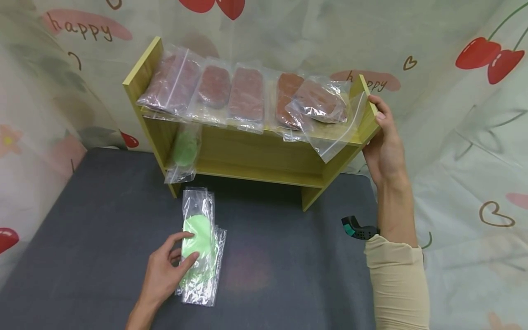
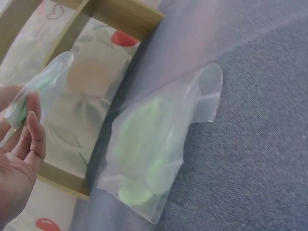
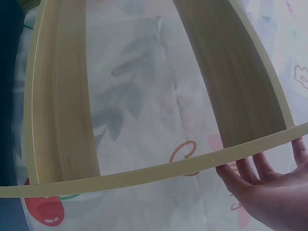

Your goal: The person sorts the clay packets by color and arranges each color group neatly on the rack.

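My left hand pinches a clear plastic packet with a flat light-green piece inside. In the left wrist view this packet is lifted off the table. Beneath it lie more clear packets with green contents, overlapping on the table. A two-tier wooden shelf stands behind them. My right hand holds the shelf's right side panel by its edge. In the right wrist view, fingertips touch that panel from outside.
Clear bags of reddish-brown pieces line the upper tier. One green packet leans at the lower tier's left end. A black device sits at the right wrist. The dark grey table meets a patterned curtain.
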`<state>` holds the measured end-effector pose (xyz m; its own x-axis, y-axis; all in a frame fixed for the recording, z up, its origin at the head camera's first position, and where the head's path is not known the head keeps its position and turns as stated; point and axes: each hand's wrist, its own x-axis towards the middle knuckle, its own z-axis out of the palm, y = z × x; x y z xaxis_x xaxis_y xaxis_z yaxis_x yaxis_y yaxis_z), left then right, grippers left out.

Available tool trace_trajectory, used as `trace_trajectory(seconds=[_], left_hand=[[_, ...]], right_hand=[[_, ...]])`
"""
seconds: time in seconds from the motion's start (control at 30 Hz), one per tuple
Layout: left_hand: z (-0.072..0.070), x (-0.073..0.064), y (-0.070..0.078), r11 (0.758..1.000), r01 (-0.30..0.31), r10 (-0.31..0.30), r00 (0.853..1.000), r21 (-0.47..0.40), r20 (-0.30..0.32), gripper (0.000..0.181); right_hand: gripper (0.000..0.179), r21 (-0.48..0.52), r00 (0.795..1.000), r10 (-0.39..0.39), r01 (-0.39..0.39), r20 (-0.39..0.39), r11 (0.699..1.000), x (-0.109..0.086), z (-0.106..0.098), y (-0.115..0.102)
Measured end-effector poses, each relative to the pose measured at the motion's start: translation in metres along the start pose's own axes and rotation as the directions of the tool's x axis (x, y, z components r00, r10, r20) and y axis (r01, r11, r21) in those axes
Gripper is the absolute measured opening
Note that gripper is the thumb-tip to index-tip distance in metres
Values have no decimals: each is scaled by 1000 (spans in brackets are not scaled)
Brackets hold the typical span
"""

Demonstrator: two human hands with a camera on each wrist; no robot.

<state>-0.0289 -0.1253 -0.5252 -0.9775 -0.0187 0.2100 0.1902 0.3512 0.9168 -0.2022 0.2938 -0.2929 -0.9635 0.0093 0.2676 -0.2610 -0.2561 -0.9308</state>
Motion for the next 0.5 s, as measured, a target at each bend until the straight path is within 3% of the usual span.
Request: trace_trajectory(seconds=[0.3, 0.5], left_hand=[[-3, 5, 11, 987, -71, 82, 994, -147, 73, 53], [-6, 9, 21, 987, -101, 115, 987, -125, 108, 58]], right_hand=[[42, -5, 1000, -6, 6, 0, 1000, 0, 1, 0], [43, 10, 1000, -5, 5, 10, 1000, 1, 0, 1]])
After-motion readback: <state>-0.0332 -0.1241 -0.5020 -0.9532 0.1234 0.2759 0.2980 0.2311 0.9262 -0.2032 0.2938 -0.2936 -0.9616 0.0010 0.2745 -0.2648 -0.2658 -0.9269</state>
